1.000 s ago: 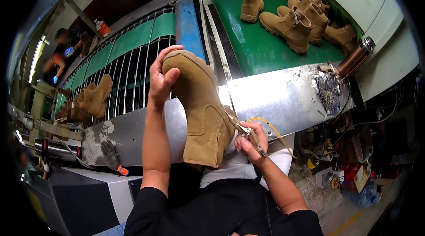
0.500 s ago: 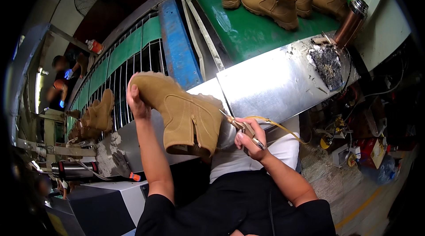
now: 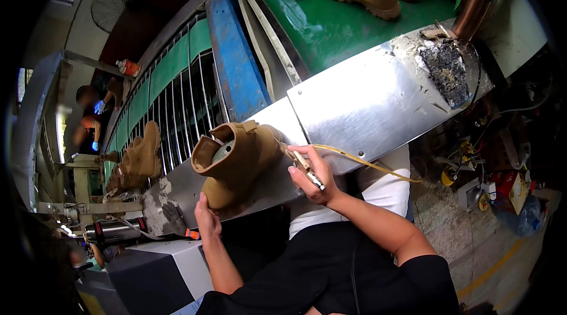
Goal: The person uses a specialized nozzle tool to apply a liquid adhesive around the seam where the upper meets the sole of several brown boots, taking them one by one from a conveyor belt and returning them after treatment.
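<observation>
A tan ankle boot (image 3: 243, 158) is tilted over the metal ledge in front of me. Its open top faces away to the left, and a pale grey-green insert with a round hole (image 3: 224, 151) shows inside. My left hand (image 3: 208, 220) grips the toe, its fingers partly hidden by the boot. In my right hand (image 3: 316, 179) is a small metal hand tool (image 3: 304, 167) with a thin nozzle and a yellow hose (image 3: 366, 162). Its tip points at the boot's heel side, close to the sole; I cannot tell whether it touches.
More tan boots stand on the green belt (image 3: 331, 43) at the far right. Others line the rack (image 3: 139, 152) on the left. A copper-coloured flask (image 3: 474, 11) stands by a dark, rough pad (image 3: 446, 73) on the ledge (image 3: 354, 108). Another person works far left.
The boot has been turned so its opening faces up and left and its toe comes toward me. My left hand has come nearer with the toe; my right hand moved slightly left and away.
</observation>
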The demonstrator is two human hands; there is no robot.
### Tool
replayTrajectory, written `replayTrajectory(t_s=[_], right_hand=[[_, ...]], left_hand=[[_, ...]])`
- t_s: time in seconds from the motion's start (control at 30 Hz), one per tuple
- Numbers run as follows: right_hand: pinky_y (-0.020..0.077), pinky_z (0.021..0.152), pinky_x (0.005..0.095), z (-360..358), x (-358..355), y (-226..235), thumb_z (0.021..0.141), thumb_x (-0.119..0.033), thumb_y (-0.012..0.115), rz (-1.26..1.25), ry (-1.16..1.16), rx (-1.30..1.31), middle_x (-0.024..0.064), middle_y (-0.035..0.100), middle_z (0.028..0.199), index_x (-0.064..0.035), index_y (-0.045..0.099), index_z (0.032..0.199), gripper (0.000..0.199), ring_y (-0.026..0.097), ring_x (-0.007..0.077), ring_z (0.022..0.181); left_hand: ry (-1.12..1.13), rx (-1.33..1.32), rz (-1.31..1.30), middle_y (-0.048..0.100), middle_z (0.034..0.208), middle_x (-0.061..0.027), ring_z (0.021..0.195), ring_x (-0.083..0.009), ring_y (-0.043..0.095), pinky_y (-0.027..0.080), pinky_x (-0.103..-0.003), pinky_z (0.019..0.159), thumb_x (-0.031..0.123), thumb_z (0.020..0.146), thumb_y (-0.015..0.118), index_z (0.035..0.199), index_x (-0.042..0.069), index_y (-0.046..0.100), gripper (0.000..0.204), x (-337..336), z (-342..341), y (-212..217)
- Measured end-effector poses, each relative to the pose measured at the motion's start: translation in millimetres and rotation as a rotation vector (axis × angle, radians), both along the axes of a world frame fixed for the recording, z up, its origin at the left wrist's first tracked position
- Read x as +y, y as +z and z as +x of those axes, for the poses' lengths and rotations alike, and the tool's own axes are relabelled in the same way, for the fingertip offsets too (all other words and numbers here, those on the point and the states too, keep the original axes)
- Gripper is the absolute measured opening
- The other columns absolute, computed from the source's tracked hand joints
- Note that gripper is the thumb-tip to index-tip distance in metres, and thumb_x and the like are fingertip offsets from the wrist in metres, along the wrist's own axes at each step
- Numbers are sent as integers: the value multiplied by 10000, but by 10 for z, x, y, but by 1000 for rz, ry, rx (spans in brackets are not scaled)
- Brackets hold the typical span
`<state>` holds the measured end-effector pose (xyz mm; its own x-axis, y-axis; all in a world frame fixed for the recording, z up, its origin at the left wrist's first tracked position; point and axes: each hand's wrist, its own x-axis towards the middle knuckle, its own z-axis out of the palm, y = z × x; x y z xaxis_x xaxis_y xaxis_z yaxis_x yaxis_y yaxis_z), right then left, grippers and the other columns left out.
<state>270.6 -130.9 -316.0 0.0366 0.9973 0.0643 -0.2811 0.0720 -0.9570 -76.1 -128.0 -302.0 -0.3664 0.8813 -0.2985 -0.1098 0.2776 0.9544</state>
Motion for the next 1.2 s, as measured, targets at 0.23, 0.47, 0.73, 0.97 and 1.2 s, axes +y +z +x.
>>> replayTrajectory(t_s=[0.23, 0.47, 0.73, 0.97, 1.2], right_hand=[[377, 506, 255, 14, 26, -64, 882, -98, 583, 2, -40, -25, 10, 521, 580, 3, 483, 1269, 413, 478, 80, 511], [387, 515, 246, 11, -25, -54, 877, -75, 587, -21, -32, -12, -1, 523, 598, 13, 474, 1273, 421, 487, 70, 528], [392, 529, 227, 129, -202, -43, 882, -80, 591, -94, 79, 1, -9, 530, 655, 8, 465, 1283, 429, 491, 54, 566], [398, 537, 240, 409, -457, -65, 902, -35, 533, -211, 178, 72, 31, 532, 704, -3, 437, 1290, 401, 474, 69, 566], [386, 527, 227, 694, -704, 205, 896, -86, 592, -331, 140, 107, -6, 547, 700, -3, 486, 1267, 394, 474, 43, 567]], left_hand=[[-203, 6, -253, 675, 1044, -118, 876, -206, 699, 600, -335, 675, 394, 1016, 494, 1127, 30, 539, 383, -551, 356, 214], [-461, -214, -410, 635, 1180, -200, 1005, -332, 683, 626, -374, 763, 439, 1027, 425, 1347, -48, 441, 583, -616, 835, 342], [-592, -485, -455, 555, 1288, -244, 1109, -365, 634, 594, -414, 854, 522, 1022, 332, 1414, -38, 356, 684, -520, 1346, 289], [-694, -611, -532, 491, 1377, -254, 1223, -375, 558, 537, -463, 917, 603, 1003, 222, 1481, 17, 279, 759, -445, 1675, 325], [-897, -797, -591, 480, 1389, -272, 1249, -384, 532, 513, -470, 945, 642, 976, 149, 1481, 24, 254, 805, -361, 1930, 213]])
